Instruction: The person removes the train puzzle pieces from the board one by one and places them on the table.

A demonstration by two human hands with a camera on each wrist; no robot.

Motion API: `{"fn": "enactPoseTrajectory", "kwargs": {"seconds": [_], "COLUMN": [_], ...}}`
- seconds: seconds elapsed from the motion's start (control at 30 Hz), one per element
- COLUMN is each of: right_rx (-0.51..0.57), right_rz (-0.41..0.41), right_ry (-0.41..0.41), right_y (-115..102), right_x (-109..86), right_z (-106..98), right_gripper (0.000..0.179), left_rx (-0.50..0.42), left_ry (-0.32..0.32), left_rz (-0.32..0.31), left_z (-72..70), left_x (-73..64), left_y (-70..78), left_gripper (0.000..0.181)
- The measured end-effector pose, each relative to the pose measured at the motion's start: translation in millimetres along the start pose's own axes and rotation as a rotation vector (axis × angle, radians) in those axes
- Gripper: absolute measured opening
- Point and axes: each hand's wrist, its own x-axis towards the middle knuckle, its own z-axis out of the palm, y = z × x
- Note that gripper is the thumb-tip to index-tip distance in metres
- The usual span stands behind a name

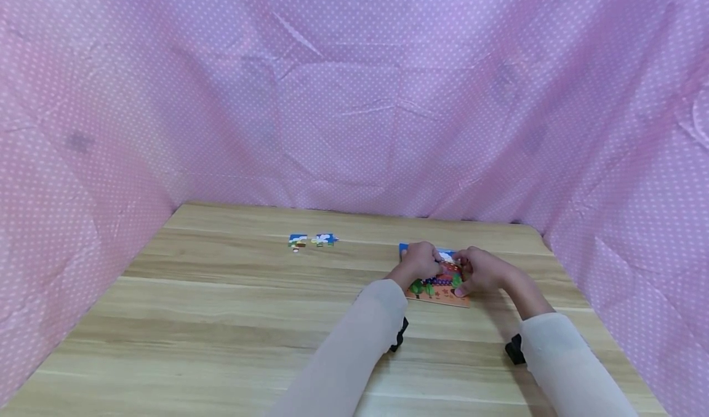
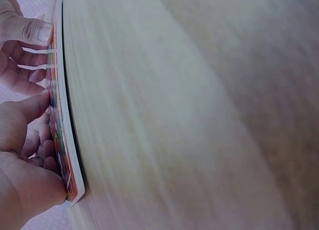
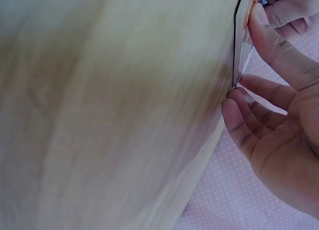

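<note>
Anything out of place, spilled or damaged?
Two loose pieces lie left of the puzzle board, apart from it, so they look stray. No spill or damage visible; left hand and right hand hide part.

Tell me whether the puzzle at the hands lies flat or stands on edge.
Flat: the puzzle lies picture-up along the table.

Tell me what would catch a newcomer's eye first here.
Probably the pink polka-dot cloth, hanging behind and on both sides of the wooden table. Next, the left hand and right hand, touching a colourful picture puzzle on the table's right half. Two loose puzzle pieces lie further left, toward the far edge.
</note>
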Motion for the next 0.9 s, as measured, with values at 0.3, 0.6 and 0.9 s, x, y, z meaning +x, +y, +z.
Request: {"fn": "enactPoseTrajectory", "kwargs": {"seconds": [0.3,0.6,0.9], "right_rx": [-0.027,-0.036,-0.033], "right_rz": [-0.002,0.01,0.016], "right_ry": [0.008,-0.001,0.004], "right_y": [2.4,1.9,2.2], "right_x": [1.5,2.2,1.6], "right_z": [0.2,-1.1,1.4], "right_gripper": [0.087,0.086,0.088], "left_rx": [-0.008,-0.058,-0.115], "left_ry": [0.0,0.023,0.028], "left_rz": [0.002,0.033,0.079], "left_z": [-1.2,-2.4,-2.5], "left_x": [0.0,0.3,-0.6], "left_y": [0.8,-2.6,-9.4], "left_gripper": [0.01,0.011,0.013]}}
